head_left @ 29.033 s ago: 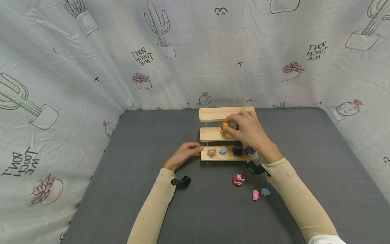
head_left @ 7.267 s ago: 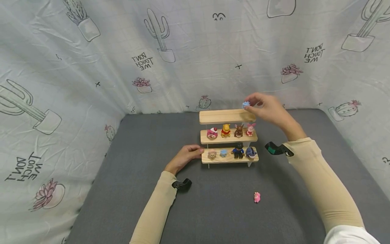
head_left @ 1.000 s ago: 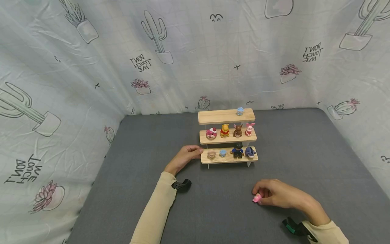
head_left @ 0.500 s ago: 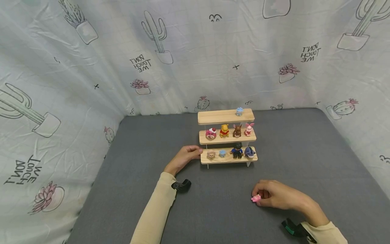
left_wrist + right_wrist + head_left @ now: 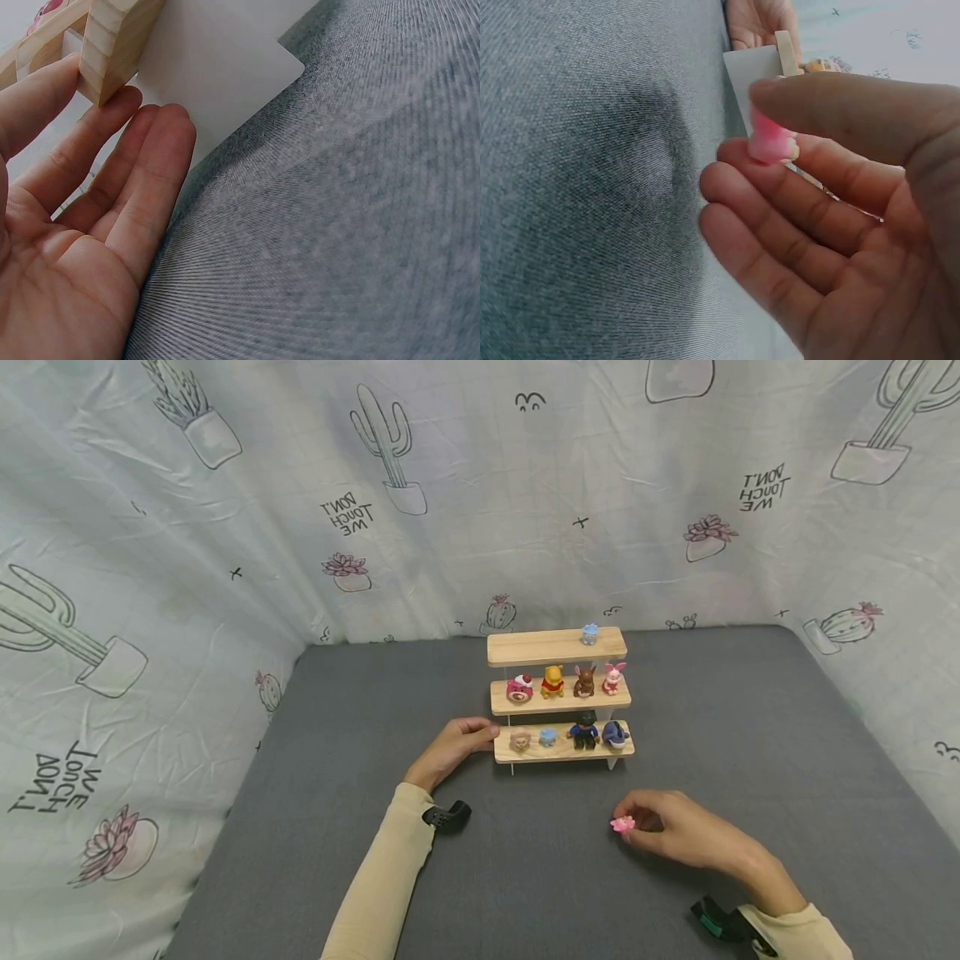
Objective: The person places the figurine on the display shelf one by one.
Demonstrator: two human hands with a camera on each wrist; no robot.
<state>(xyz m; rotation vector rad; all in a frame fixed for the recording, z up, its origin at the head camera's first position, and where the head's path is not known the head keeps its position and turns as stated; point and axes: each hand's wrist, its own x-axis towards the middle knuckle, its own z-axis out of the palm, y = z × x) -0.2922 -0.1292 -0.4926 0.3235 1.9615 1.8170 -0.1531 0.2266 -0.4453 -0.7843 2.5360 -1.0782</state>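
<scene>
My left hand (image 5: pixel 452 747) pinches the left end of the lowest board of a three-tier wooden display shelf (image 5: pixel 525 647). In the left wrist view, the thumb lies against one side of the board end (image 5: pixel 120 45) and the index fingertip against the other. My right hand (image 5: pixel 686 831) pinches a small pink figurine (image 5: pixel 622 824) between thumb and index finger, in front of the shelf and to its right. Seen from the right wrist, the thumb covers part of this pink figurine (image 5: pixel 771 142), and the other fingers are loosely bent below it.
One light-blue figurine (image 5: pixel 589 634) stands on the top tier. The middle tier bears a bear in red (image 5: pixel 552 682) among several figurines; the lowest has a dark-capped figure (image 5: pixel 584 731) among several more. A grey cloth (image 5: pixel 525 877) covers the table, and a printed curtain (image 5: pixel 465 527) surrounds it.
Earlier, the middle tier was filled and the light-blue figurine put on the top tier. My right hand then took the pink figurine and has just moved slightly forward and left; the left hand stays put.
</scene>
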